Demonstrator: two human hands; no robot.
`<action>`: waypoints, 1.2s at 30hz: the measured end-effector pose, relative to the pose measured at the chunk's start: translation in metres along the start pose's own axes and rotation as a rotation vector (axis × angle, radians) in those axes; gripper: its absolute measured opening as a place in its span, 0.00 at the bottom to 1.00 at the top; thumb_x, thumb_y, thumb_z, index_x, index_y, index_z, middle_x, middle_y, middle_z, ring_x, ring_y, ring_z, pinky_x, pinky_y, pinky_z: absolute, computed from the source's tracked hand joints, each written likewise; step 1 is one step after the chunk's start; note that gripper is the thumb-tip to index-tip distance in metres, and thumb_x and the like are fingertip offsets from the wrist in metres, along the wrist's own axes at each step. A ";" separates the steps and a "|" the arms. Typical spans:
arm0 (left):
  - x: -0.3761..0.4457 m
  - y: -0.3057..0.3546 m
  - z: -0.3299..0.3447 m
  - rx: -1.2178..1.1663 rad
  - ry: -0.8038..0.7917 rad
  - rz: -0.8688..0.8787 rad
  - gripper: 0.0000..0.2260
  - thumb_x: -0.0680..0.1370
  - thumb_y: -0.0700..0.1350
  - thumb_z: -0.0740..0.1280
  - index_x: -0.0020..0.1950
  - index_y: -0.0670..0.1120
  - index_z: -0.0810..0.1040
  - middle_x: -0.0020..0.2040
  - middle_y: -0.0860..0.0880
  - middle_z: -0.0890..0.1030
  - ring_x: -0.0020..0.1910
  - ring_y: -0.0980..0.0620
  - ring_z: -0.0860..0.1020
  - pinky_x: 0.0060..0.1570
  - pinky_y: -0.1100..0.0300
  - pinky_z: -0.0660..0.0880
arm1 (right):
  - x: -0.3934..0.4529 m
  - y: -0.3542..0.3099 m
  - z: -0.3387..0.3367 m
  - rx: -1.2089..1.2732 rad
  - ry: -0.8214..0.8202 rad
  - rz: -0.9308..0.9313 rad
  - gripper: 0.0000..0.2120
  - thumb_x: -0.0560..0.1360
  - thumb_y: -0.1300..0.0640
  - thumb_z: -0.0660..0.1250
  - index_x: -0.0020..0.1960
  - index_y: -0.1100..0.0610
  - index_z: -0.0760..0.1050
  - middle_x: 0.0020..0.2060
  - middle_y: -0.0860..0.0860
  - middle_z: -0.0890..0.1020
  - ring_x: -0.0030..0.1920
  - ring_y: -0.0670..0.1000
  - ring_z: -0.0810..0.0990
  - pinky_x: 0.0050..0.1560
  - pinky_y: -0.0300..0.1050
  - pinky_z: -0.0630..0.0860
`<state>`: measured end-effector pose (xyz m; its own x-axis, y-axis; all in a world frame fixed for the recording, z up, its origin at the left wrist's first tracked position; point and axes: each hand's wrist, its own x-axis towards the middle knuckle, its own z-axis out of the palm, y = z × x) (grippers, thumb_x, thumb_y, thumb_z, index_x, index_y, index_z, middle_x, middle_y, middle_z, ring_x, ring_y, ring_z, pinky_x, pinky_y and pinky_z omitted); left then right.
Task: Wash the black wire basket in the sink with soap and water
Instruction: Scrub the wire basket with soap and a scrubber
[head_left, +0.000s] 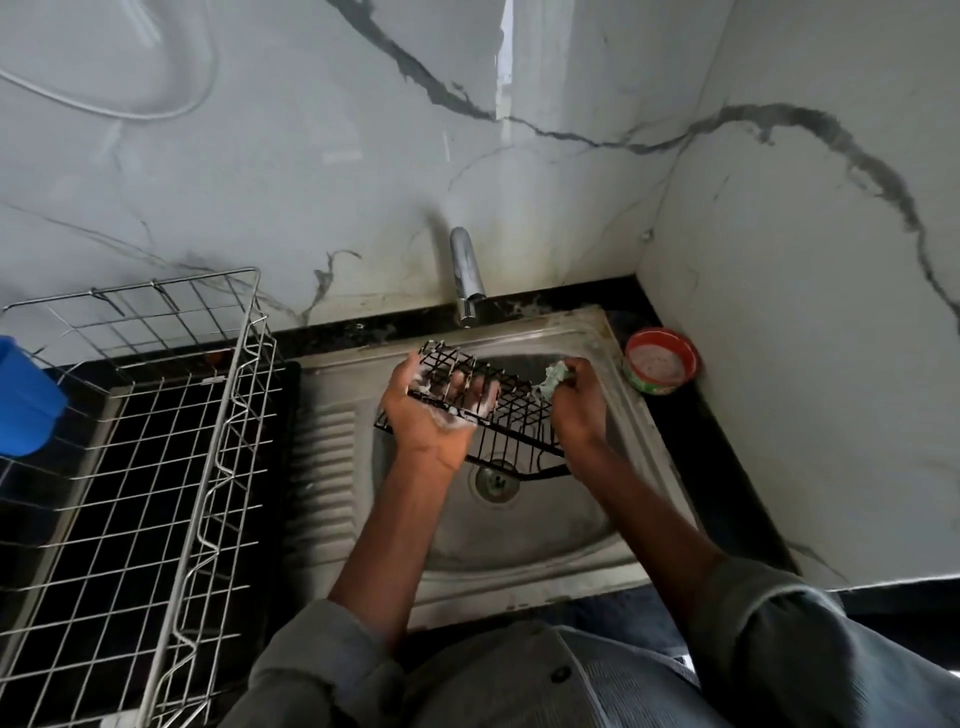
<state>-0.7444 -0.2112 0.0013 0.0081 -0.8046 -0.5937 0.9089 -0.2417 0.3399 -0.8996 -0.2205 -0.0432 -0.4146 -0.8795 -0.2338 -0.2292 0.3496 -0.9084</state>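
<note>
Black wire basket (493, 410) up over the steel sink (613, 499), under the tap (466, 273). Left hand (431, 415) soapy, fingers curled under and through the wires, gripping it. Right hand (576, 405) at the basket's right end, fingers squeezing a green scrubber (553, 378) against the wires.

The wire basket (498, 410) is black, flecked with white suds, above the dull grey steel sink (524, 551). Right of the sink, a red-rimmed tub (661, 368) holds pale pinkish paste. Left of the sink stands a silver grid rack (156, 467) and a blue cup (26, 395). Behind the sink, the wall (311, 182) is white marble, dark-veined. The desk (727, 493) is black.
</note>
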 end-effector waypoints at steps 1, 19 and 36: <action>0.000 -0.004 -0.002 0.029 0.033 -0.007 0.15 0.78 0.57 0.69 0.59 0.50 0.77 0.56 0.43 0.78 0.56 0.40 0.77 0.67 0.28 0.68 | 0.003 -0.004 -0.001 0.014 0.019 -0.034 0.18 0.77 0.61 0.59 0.64 0.52 0.76 0.57 0.56 0.82 0.55 0.58 0.79 0.56 0.53 0.77; -0.009 0.013 -0.029 -0.168 -0.275 -0.214 0.30 0.80 0.71 0.57 0.77 0.55 0.68 0.73 0.24 0.68 0.73 0.23 0.69 0.71 0.19 0.50 | 0.036 -0.041 -0.009 -0.120 0.067 -0.402 0.12 0.78 0.66 0.64 0.59 0.57 0.81 0.53 0.52 0.85 0.53 0.49 0.81 0.43 0.19 0.66; 0.007 -0.005 -0.018 -0.060 -0.092 0.067 0.18 0.79 0.56 0.67 0.65 0.51 0.73 0.52 0.43 0.81 0.48 0.43 0.82 0.50 0.50 0.80 | -0.045 -0.057 0.029 -0.318 -0.186 -0.709 0.08 0.74 0.64 0.74 0.52 0.54 0.86 0.47 0.49 0.87 0.43 0.44 0.83 0.45 0.32 0.77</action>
<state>-0.7414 -0.2058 -0.0177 0.0335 -0.8650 -0.5007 0.9311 -0.1551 0.3302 -0.8422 -0.2100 0.0093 0.0711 -0.9564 0.2832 -0.6348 -0.2624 -0.7267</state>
